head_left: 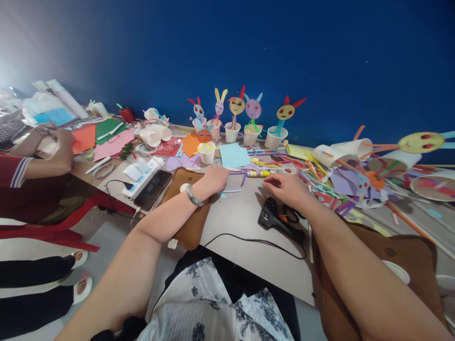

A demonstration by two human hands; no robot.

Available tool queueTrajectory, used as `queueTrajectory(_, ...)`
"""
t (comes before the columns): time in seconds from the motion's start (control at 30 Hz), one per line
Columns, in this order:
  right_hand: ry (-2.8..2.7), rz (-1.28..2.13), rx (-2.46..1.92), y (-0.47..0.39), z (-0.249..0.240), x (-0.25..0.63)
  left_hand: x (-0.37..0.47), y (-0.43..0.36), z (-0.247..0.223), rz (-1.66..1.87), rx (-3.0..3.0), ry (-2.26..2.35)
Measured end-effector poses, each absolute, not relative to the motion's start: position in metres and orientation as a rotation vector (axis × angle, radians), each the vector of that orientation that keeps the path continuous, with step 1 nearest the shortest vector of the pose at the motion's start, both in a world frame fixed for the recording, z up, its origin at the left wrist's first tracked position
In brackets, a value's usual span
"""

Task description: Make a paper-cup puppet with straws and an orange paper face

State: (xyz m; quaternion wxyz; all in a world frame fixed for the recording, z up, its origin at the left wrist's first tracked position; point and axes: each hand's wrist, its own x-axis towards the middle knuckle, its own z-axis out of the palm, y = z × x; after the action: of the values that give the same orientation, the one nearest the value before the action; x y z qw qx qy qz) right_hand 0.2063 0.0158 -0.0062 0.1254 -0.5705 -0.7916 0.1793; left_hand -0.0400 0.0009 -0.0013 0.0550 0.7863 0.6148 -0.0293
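Note:
My left hand (216, 179), with a bracelet (195, 195) at the wrist, rests on the table with its fingers curled under. What those fingers hold, if anything, is hidden; a thin white stick (232, 191) lies beside them. My right hand (284, 186) hovers low over the table, fingers loosely bent and slightly apart, with nothing visible in them. Just left of it lies a yellow glue stick (258, 174). Below that hand are a black glue gun (279, 220) and black-handled scissors (293, 214). Ahead stands a paper cup with an orange paper face (205, 136).
Several paper cups with paper-face figures (251, 135) line the blue wall. Coloured sticks (305, 166) and tipped cups (341, 152) clutter the right. A brown pad (188, 222), phone (153, 189) and power strip (144, 176) lie left. A co-worker's arm (46, 163) is farther left.

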Motion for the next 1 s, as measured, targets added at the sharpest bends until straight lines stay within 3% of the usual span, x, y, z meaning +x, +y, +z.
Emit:
queueTrajectory(0.2, -2.245, 0.526, -1.595, 0.014, -0.007, 0.205, -0.041, -0.001, 0.008, 0.182, 2.342, 1.773)
queueTrajectory(0.37, -2.022, 0.809, -1.386, 0.004, 0.002, 0.195, -0.038, -0.003, 0.007, 0.702, 1.693, 1.158)
queueTrajectory(0.6, -1.954, 1.207, -1.263, -0.007, 0.011, 0.182, -0.035, -0.002, 0.001, 0.747, 1.303, 0.932)
queueTrajectory(1.0, -1.869, 1.196, -1.297, -0.009, 0.001, 0.178, -0.028, -0.006, -0.001, 0.727, 1.318, 0.907)
